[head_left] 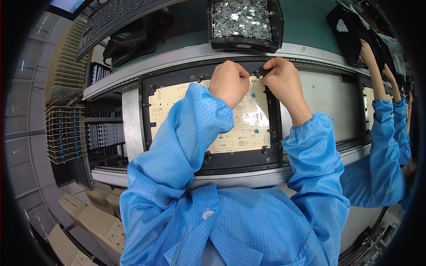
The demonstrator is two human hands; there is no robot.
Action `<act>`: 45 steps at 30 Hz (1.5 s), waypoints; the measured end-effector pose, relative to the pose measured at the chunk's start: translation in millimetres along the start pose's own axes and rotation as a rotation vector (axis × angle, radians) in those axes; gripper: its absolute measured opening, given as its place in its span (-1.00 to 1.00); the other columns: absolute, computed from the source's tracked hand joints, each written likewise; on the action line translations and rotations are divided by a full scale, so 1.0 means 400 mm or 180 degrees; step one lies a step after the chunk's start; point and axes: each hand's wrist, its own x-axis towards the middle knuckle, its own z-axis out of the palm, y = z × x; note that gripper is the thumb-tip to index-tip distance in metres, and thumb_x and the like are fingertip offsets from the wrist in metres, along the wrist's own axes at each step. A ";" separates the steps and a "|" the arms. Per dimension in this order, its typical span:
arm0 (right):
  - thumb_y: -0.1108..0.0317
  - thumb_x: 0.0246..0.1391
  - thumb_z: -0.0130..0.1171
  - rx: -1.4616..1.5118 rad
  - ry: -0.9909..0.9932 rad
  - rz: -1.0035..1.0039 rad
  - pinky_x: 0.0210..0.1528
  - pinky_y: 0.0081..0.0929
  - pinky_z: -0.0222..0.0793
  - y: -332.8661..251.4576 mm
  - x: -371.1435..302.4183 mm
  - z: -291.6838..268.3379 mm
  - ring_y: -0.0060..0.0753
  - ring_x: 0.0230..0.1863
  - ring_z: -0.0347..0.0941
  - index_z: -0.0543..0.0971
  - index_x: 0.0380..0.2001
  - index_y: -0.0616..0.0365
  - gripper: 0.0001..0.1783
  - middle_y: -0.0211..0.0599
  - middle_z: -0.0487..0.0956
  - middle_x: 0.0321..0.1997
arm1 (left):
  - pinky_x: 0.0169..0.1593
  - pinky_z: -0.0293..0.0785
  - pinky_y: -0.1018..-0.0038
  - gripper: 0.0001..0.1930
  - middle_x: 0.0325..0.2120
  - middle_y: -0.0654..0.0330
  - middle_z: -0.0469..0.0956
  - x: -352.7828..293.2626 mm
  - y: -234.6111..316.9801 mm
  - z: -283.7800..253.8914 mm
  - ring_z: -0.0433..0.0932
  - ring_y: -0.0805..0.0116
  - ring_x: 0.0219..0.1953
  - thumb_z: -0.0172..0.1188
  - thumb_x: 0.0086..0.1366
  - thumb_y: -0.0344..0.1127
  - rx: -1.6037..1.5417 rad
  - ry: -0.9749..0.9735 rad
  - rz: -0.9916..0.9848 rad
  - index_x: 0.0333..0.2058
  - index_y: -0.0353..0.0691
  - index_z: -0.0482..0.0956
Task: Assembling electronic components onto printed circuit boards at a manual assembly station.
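Note:
A cream circuit board (230, 144) with printed markings and a few small blue parts lies in a black frame (213, 165) with clamps around its edge. Over the board's upper part, my left hand (229, 83) has thumb and fingers pinched together near its top right corner. Beside that corner, my right hand (285, 82) is curled, its thumb and forefinger bent toward the same clamp (257, 74). Whatever either hand holds is too small or hidden to make out. My left forearm covers the board's lower left part.
Beyond the frame stands a black bin (277, 31) full of small shiny metal pieces (242, 20). A keyboard (120, 20) is at upper left. Racks of boards (66, 133) stand on the left. Metal conveyor rails (177, 55) run sideways. At right, another person's blue sleeves (385, 137) reach forward.

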 end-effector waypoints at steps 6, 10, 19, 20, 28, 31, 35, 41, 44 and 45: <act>0.56 -0.26 0.34 0.0023 -0.0062 -0.0016 -0.40 -0.50 0.39 0.004 0.005 -0.004 -0.49 -0.48 0.55 0.59 -0.27 0.32 -0.65 -0.28 0.64 -0.54 | -0.20 0.59 0.38 -0.82 -0.47 -0.04 0.69 -0.001 0.010 -0.002 0.70 0.19 -0.39 0.31 0.10 -0.40 0.0163 -0.0049 0.0040 -0.32 -0.34 0.74; 0.54 -0.29 0.34 -0.0119 -0.0010 -0.0007 -0.38 -0.50 0.39 0.010 0.010 -0.002 -0.47 -0.48 0.56 0.59 -0.27 0.30 -0.63 -0.29 0.62 -0.56 | -0.18 0.58 0.36 -0.82 -0.46 -0.07 0.67 0.002 0.023 -0.001 0.70 0.14 -0.37 0.30 0.08 -0.41 0.0360 -0.0125 0.0107 -0.34 -0.34 0.73; 0.51 -0.24 0.21 -0.0884 0.0356 -0.0335 -0.25 -0.21 0.37 -0.055 -0.039 0.016 -0.14 -0.38 0.60 0.59 -0.26 0.14 -0.67 -0.31 0.63 -0.52 | -0.09 0.55 0.20 -0.86 -0.45 -0.13 0.64 -0.003 0.062 0.038 0.65 -0.09 -0.28 0.27 0.03 -0.45 0.0966 0.0024 0.0273 -0.41 -0.32 0.74; 0.52 -0.21 0.18 -0.1018 0.0429 -0.0404 -0.23 -0.17 0.35 -0.055 -0.044 0.015 -0.09 -0.36 0.59 0.57 -0.26 0.13 -0.68 -0.31 0.63 -0.52 | -0.09 0.55 0.20 -0.86 -0.45 -0.13 0.64 0.001 0.061 0.041 0.65 -0.09 -0.28 0.27 0.03 -0.45 0.0956 0.0008 0.0280 -0.41 -0.32 0.74; 0.65 -0.07 0.20 -0.0597 0.0148 -0.1306 -0.20 -0.21 0.37 -0.016 -0.155 -0.036 -0.05 -0.25 0.52 0.55 -0.30 0.18 -0.78 -0.25 0.59 -0.48 | -0.02 0.45 0.15 -0.79 -0.35 -0.04 0.60 -0.127 0.041 -0.031 0.54 -0.05 -0.19 0.26 0.14 -0.48 0.0580 -0.0129 0.0844 -0.22 -0.31 0.64; 0.66 -0.06 0.20 -0.0506 0.0225 -0.1688 -0.19 -0.23 0.38 -0.005 -0.157 -0.047 -0.05 -0.21 0.47 0.56 -0.32 0.19 -0.79 -0.19 0.58 -0.41 | 0.01 0.41 0.19 -0.85 -0.28 -0.01 0.57 -0.191 0.053 -0.008 0.47 -0.03 -0.12 0.31 0.12 -0.46 0.0505 -0.0449 0.0948 -0.29 -0.27 0.64; 0.71 -0.14 0.13 -0.0440 0.1197 -0.2746 -0.09 -0.18 0.43 -0.053 -0.025 -0.062 -0.03 -0.09 0.43 0.55 -0.36 0.22 -0.77 -0.14 0.56 -0.29 | 0.02 0.40 0.22 -0.85 -0.27 0.01 0.56 -0.208 0.033 0.028 0.45 -0.01 -0.08 0.31 0.12 -0.47 0.0562 -0.0888 0.0892 -0.28 -0.26 0.65; 0.65 -0.03 0.16 -0.1539 0.0378 -0.2435 -0.07 -0.17 0.51 -0.149 0.204 0.027 0.09 -0.11 0.56 0.61 -0.27 0.29 -0.79 -0.01 0.63 -0.23 | -0.04 0.45 0.23 -0.90 -0.32 -0.01 0.58 -0.230 0.009 0.048 0.51 -0.05 -0.16 0.27 0.17 -0.47 0.0577 -0.0542 0.0854 -0.31 -0.30 0.64; 0.62 -0.03 0.20 -0.1589 -0.0034 -0.2007 -0.15 -0.18 0.54 -0.149 0.280 0.034 0.11 -0.19 0.60 0.61 -0.32 0.31 -0.85 0.05 0.64 -0.30 | -0.11 0.50 0.25 -0.92 -0.35 -0.04 0.60 -0.231 -0.006 0.008 0.56 -0.08 -0.25 0.25 0.19 -0.48 -0.0129 -0.0433 0.0739 -0.33 -0.33 0.65; 0.60 -0.02 0.22 -0.1441 -0.0051 -0.1908 -0.18 -0.19 0.55 -0.136 0.297 0.043 0.10 -0.22 0.62 0.61 -0.35 0.32 -0.88 0.06 0.65 -0.34 | -0.18 0.53 0.33 -0.92 -0.38 -0.03 0.62 -0.231 -0.005 -0.008 0.61 0.08 -0.32 0.25 0.21 -0.49 -0.0087 -0.0376 0.0586 -0.33 -0.35 0.66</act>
